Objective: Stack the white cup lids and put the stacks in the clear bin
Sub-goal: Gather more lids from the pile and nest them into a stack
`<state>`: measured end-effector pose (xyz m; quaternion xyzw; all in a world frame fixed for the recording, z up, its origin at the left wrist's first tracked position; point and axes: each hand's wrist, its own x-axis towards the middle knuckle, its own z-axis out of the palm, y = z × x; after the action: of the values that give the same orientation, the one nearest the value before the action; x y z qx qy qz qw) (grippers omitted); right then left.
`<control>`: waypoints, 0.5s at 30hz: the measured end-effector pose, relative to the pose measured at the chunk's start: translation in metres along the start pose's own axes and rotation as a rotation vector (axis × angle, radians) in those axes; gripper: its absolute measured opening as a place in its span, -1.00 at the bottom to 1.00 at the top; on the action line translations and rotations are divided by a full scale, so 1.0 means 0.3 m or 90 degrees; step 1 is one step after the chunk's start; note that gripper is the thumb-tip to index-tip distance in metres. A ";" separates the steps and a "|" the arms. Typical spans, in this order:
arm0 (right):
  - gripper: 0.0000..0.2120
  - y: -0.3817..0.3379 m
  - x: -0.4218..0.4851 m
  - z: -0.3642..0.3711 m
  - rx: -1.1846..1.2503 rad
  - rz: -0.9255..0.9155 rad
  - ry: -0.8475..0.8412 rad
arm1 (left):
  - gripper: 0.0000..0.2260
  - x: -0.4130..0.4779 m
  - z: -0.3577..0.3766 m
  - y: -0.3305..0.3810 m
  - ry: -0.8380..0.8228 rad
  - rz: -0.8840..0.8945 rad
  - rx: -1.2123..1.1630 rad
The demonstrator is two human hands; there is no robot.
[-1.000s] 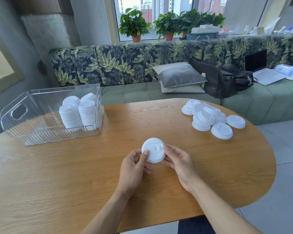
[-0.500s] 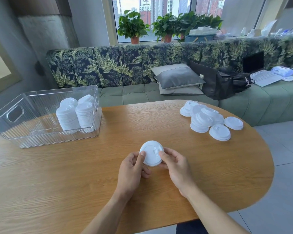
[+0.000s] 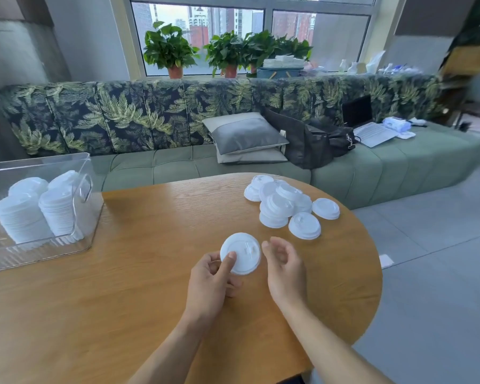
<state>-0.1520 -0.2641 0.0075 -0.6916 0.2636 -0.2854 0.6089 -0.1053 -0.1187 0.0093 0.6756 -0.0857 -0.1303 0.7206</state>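
Frees the right hand point(image 3: 286, 267), fingers apart, from the round white plastic cup lid point(image 3: 244, 250). Pinches it in the left hand point(image 3: 208, 278) alone, likely awaiting another lid.

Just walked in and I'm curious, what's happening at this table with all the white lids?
A person is sorting cup lids at a wooden table. Their left hand holds a white lid, thumb on top. The right hand is just beside it, fingers loosely curled, holding nothing. A pile of loose lids lies at the table's far right, not yet stacked. Several stacks already stand in the clear bin on the left.
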 end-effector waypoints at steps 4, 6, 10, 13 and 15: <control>-0.81 0.021 0.143 -0.114 -0.146 -0.037 0.054 | -0.68 0.060 0.095 -0.021 0.000 0.000 0.025; -0.71 0.033 0.207 -0.156 -0.264 -0.048 0.063 | -0.67 0.090 0.124 -0.022 -0.010 -0.004 0.019; -0.45 0.046 0.291 -0.200 -0.397 -0.052 0.094 | -0.65 0.138 0.160 -0.016 -0.031 -0.021 0.023; -0.20 0.051 0.336 -0.202 -0.460 -0.035 0.103 | -0.66 0.165 0.174 -0.015 -0.038 -0.020 0.033; -0.13 0.058 0.360 -0.202 -0.508 -0.014 0.104 | -0.67 0.175 0.185 -0.014 -0.040 -0.018 0.040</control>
<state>-0.1203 -0.3848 0.0040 -0.8515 0.3937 -0.2211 0.2667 -0.0721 -0.1876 0.0064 0.6948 -0.1032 -0.1586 0.6939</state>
